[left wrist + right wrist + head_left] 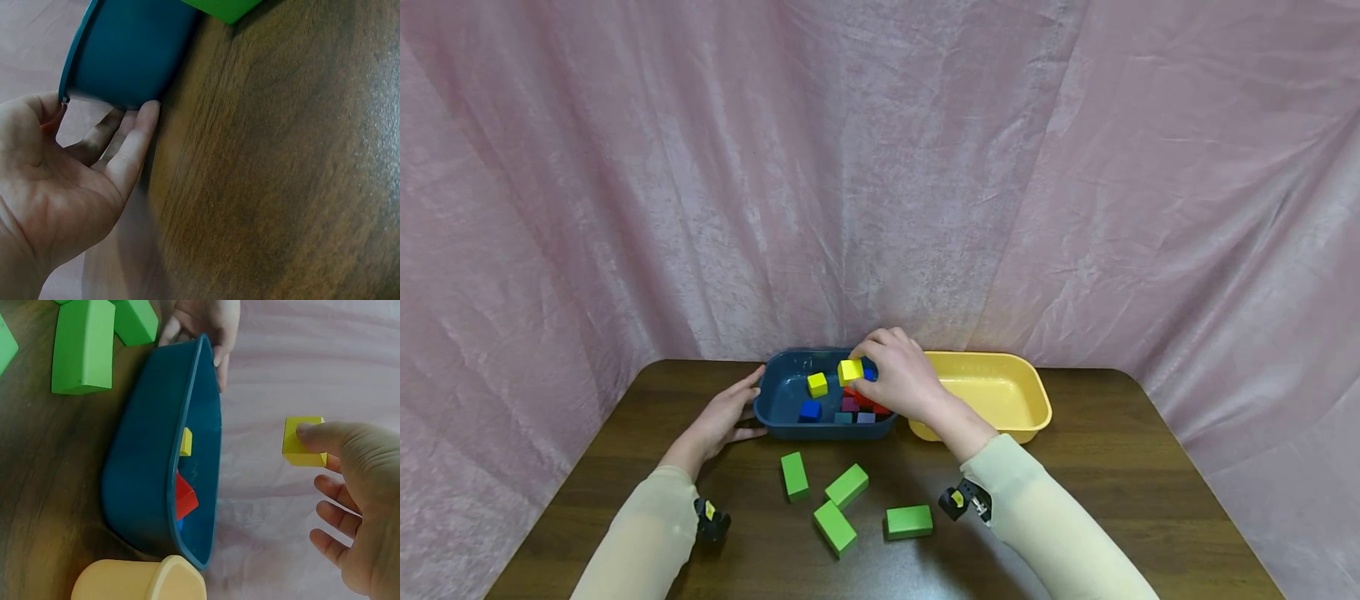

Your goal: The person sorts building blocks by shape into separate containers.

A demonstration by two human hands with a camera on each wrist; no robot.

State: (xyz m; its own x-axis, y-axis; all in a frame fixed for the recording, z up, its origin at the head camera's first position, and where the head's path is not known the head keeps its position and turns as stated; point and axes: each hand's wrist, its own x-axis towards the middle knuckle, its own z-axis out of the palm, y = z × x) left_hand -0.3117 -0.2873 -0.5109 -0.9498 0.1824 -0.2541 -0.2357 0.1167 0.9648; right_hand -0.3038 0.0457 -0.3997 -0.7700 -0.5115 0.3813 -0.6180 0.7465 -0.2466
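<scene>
My right hand point(904, 377) pinches a yellow cube point(303, 442) between thumb and fingertips, above the dark blue bin point(790, 432). In the right wrist view the cube is apart from the bin, and the other fingers are loosely bent. My left hand point(721, 421) touches the bin's left end, with spread, fairly straight fingers against its side and the thumb near the rim point(80, 47). Inside the bin lie another yellow cube point(817, 385), a blue cube point(810, 410), red blocks point(881, 409) and other small blocks, partly hidden by the right hand.
A yellow bin point(992, 392) stands right of the blue one, under the right forearm. Several green blocks point(909, 522) lie on the wooden table point(1112, 483) in front of the bins. A pink curtain point(880, 183) hangs behind the table.
</scene>
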